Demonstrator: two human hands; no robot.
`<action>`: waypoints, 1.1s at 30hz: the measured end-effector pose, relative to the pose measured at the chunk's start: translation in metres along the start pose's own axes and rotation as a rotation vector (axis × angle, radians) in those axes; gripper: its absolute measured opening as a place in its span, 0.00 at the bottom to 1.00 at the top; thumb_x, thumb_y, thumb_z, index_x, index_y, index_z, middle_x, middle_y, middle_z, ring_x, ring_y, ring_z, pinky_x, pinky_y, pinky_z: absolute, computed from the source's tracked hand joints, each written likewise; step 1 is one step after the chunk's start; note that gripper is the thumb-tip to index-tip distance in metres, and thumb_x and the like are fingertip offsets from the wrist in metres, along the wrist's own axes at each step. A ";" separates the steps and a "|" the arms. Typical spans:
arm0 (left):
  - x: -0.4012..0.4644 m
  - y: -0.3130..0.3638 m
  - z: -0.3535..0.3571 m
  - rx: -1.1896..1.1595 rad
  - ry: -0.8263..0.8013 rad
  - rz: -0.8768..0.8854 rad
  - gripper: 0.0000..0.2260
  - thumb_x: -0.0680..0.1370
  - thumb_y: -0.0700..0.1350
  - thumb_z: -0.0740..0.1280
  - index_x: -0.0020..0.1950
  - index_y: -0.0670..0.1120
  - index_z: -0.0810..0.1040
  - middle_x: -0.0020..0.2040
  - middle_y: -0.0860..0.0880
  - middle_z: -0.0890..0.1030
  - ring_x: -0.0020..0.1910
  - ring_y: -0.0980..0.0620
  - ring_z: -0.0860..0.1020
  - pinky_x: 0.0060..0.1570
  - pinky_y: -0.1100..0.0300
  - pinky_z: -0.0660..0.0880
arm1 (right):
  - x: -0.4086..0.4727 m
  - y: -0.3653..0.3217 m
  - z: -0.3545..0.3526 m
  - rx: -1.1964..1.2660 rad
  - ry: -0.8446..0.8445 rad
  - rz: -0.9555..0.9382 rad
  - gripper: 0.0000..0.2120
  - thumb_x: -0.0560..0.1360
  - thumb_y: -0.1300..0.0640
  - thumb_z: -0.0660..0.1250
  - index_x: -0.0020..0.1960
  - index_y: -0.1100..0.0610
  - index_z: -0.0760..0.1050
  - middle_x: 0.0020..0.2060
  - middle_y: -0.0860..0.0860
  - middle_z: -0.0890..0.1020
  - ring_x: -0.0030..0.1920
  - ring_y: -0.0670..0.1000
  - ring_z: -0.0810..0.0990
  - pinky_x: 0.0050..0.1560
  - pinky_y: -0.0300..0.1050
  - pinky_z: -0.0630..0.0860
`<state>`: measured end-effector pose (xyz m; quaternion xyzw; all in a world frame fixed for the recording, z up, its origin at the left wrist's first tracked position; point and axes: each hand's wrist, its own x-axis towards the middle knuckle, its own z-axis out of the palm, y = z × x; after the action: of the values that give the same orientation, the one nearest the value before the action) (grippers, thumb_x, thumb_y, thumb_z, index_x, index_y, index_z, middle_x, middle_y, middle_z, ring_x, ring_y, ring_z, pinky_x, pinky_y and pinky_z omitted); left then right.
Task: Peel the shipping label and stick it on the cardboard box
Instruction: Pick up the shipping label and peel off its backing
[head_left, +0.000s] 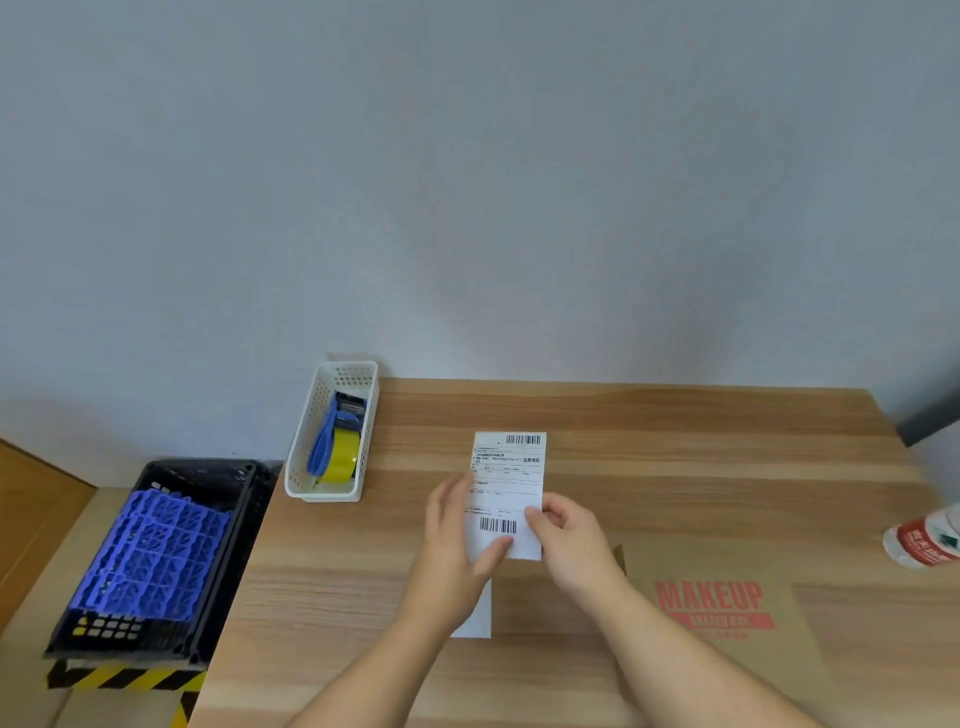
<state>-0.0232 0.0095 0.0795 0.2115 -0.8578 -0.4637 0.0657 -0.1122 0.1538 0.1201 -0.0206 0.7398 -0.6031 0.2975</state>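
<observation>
Over desk (675, 447): both hands pinching shipping label (511, 478).

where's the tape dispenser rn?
In the head view, the tape dispenser lies inside the white basket at the table's far left edge, left of the shipping label held in both hands.
</observation>
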 end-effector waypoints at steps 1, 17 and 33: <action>0.001 0.008 -0.001 -0.050 0.011 -0.054 0.34 0.76 0.53 0.73 0.78 0.59 0.60 0.74 0.59 0.63 0.68 0.63 0.70 0.61 0.62 0.72 | -0.001 -0.005 -0.006 0.019 0.028 -0.005 0.09 0.81 0.66 0.62 0.52 0.61 0.82 0.45 0.51 0.89 0.45 0.48 0.87 0.41 0.36 0.79; -0.008 0.095 0.006 -0.782 -0.094 -0.465 0.05 0.78 0.41 0.72 0.43 0.42 0.83 0.36 0.46 0.83 0.34 0.52 0.79 0.36 0.60 0.76 | -0.021 -0.047 -0.075 0.162 0.243 -0.033 0.10 0.81 0.66 0.61 0.52 0.57 0.81 0.45 0.50 0.87 0.40 0.43 0.85 0.38 0.35 0.77; -0.012 0.142 0.029 -0.901 -0.229 -0.427 0.03 0.79 0.35 0.70 0.50 0.36 0.82 0.39 0.42 0.84 0.35 0.51 0.82 0.38 0.62 0.81 | -0.027 -0.050 -0.121 0.168 0.310 0.033 0.11 0.81 0.61 0.61 0.50 0.54 0.82 0.45 0.52 0.88 0.45 0.54 0.84 0.41 0.46 0.74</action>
<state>-0.0643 0.1049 0.1807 0.2806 -0.5123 -0.8107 -0.0403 -0.1628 0.2570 0.1878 0.1096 0.7242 -0.6537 0.1904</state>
